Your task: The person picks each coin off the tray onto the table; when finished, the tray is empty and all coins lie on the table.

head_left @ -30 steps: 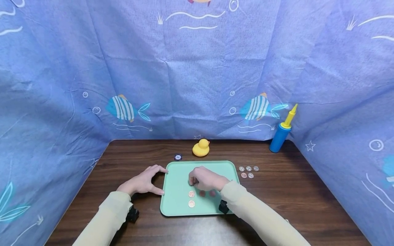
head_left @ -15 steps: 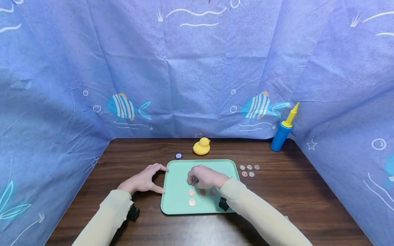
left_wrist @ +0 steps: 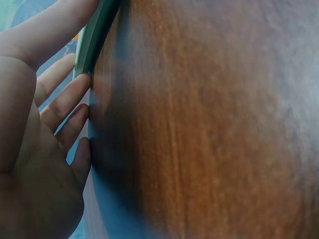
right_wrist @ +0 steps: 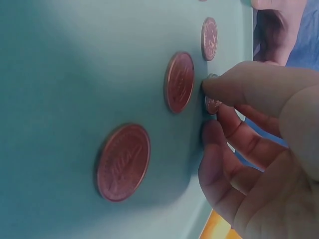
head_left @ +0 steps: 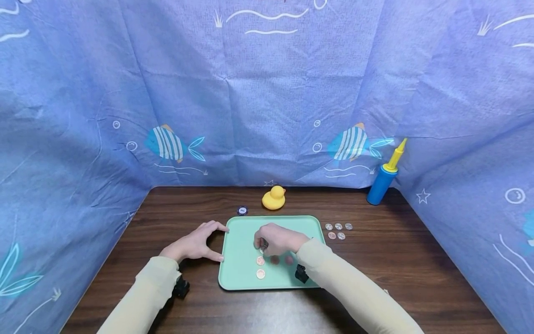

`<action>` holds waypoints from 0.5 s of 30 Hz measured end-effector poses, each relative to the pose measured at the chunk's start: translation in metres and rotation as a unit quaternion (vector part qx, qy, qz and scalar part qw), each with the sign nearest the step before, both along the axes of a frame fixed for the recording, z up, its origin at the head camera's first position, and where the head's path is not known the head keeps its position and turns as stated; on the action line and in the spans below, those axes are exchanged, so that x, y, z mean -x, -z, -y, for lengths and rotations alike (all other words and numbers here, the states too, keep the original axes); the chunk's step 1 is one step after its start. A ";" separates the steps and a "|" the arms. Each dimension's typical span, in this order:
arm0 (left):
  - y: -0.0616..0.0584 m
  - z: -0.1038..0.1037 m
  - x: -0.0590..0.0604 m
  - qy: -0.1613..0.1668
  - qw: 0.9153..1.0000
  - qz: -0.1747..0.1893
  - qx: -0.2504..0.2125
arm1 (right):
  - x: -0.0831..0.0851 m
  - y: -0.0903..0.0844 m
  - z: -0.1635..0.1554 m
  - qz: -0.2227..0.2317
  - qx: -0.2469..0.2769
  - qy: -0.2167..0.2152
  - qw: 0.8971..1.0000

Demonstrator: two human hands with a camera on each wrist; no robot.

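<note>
A light green tray (head_left: 238, 277) lies on the wooden table. Over its middle, my right hand (head_left: 277, 239) has its thumb and fingertips at a small silver coin (right_wrist: 213, 105), pinching it close to the tray surface; the fingers partly cover it. Copper coins lie flat on the tray near that hand, among them a front one (head_left: 260, 273), one behind it (head_left: 260, 260) and one by the palm (right_wrist: 123, 162). At the tray's left side, my left hand (head_left: 193, 243) is spread wide, with thumb and fingertips against the rim and nothing in its palm.
Right of the tray, several coins (head_left: 338, 227) lie in two rows on the table. Behind it stand a yellow rubber duck (head_left: 273, 198) and a dark blue poker chip (head_left: 242, 210). A blue hand pump (head_left: 381, 185) leans at the back right against the fabric backdrop (head_left: 267, 116).
My right hand has stayed nearly in place while its fingers shifted, and a silver coin now shows under the fingertips. My left hand remains at the rim. The head view has tilted slightly.
</note>
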State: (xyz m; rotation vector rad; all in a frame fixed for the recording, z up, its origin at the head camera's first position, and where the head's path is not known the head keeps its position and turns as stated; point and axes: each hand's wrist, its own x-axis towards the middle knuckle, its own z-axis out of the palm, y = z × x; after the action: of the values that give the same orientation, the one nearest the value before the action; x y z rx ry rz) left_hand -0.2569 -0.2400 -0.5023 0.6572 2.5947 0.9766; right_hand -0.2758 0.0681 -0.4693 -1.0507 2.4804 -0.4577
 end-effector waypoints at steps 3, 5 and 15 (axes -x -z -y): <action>-0.001 0.000 0.000 0.000 1.000 -0.002 0.000 | 0.001 0.000 0.000 0.000 0.000 0.003 1.000; -0.001 -0.001 -0.001 0.001 1.000 -0.003 0.001 | 0.001 0.000 -0.001 -0.001 0.000 0.003 1.000; -0.001 0.001 0.000 0.001 1.000 0.001 0.005 | 0.003 0.001 -0.007 -0.009 0.038 -0.007 0.999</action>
State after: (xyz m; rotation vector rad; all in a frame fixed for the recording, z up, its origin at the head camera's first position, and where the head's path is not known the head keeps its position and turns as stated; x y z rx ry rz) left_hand -0.2568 -0.2411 -0.5015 0.6544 2.5951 0.9634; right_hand -0.2791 0.0752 -0.4703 -1.1045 2.4867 -0.5443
